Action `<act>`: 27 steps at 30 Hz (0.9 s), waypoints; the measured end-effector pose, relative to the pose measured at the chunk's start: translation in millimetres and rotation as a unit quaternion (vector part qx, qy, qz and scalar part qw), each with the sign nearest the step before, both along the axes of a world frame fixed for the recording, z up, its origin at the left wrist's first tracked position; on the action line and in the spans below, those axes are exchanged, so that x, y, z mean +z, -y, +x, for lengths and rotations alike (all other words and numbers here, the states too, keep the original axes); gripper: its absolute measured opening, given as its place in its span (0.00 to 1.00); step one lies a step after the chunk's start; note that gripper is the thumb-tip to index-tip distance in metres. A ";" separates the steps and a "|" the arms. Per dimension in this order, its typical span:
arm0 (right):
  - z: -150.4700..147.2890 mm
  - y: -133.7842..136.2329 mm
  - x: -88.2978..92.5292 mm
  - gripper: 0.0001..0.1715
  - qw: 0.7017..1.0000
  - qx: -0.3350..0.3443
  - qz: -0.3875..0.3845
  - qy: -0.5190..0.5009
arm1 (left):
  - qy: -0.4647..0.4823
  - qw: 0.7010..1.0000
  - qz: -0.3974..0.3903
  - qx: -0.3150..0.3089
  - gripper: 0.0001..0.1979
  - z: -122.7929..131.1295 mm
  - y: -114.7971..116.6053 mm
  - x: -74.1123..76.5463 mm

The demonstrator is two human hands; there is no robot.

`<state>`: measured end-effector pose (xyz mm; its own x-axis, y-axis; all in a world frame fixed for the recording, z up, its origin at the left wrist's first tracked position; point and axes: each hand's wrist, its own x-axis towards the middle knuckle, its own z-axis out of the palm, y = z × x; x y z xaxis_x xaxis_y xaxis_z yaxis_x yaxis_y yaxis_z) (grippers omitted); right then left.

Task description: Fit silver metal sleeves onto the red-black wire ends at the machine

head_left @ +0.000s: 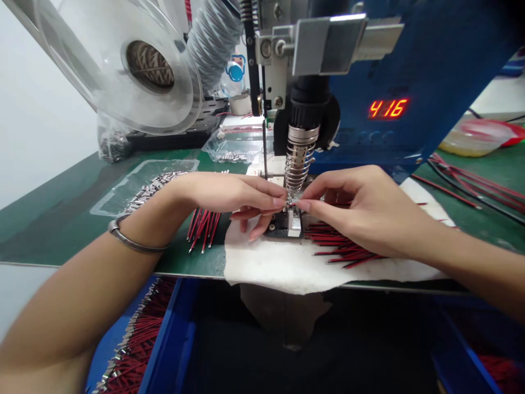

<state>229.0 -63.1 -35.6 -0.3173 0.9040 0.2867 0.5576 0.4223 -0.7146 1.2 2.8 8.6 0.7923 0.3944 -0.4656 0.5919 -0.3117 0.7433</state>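
Observation:
My left hand and my right hand meet under the coiled spring tip of a soldering head. Both pinch a tiny part at the fingertips, too small to name, just above a small white and black fixture. Bundles of red and black wires lie by each hand: one bundle under my left wrist, another under my right palm. A metal bangle circles my left wrist.
A white cloth covers the green bench's front edge. Small metal sleeves lie on plastic at left. A clear solder reel stands behind. The blue machine shows 416. Blue bins of wires sit below.

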 end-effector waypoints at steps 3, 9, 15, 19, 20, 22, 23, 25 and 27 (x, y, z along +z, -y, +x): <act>-0.2 -0.2 0.2 0.11 1.000 0.000 0.001 0.004 | -0.001 1.000 0.003 -0.002 0.21 0.1 -0.2 -0.3; 4.7 -3.3 -0.2 0.10 0.997 0.036 0.059 0.030 | 0.000 1.000 0.003 -0.004 0.20 1.0 0.1 0.8; 9.9 -8.0 1.0 0.11 0.981 0.107 0.144 0.074 | 0.009 1.000 0.001 -0.010 0.18 0.6 -1.8 -0.7; 12.7 -10.0 3.2 0.13 0.972 0.140 0.164 0.094 | 0.008 1.000 -0.001 -0.021 0.16 0.0 -2.5 -0.2; 13.2 -10.2 3.6 0.13 0.971 0.142 0.168 0.098 | 0.006 1.000 0.000 -0.023 0.16 -0.2 -2.3 0.2; 13.8 -10.2 3.9 0.12 0.970 0.141 0.168 0.102 | 0.004 1.000 0.004 -0.025 0.16 -0.7 -1.8 0.8; 13.7 -10.0 4.0 0.12 0.971 0.141 0.166 0.103 | 0.004 1.000 0.006 -0.026 0.17 -0.9 -1.6 1.0; 13.0 -9.7 4.4 0.11 0.972 0.137 0.166 0.100 | 0.003 1.000 0.010 -0.029 0.18 -1.1 -1.4 1.1; 11.9 -9.5 5.1 0.12 0.972 0.135 0.169 0.097 | 0.000 0.999 0.016 -0.032 0.20 -0.8 -1.3 1.1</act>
<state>240.9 -53.7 -30.6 -0.6073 0.6450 0.4639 0.5038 0.7641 -0.4029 0.5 4.1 9.7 0.8162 0.3569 -0.4544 0.5704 -0.3723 0.7321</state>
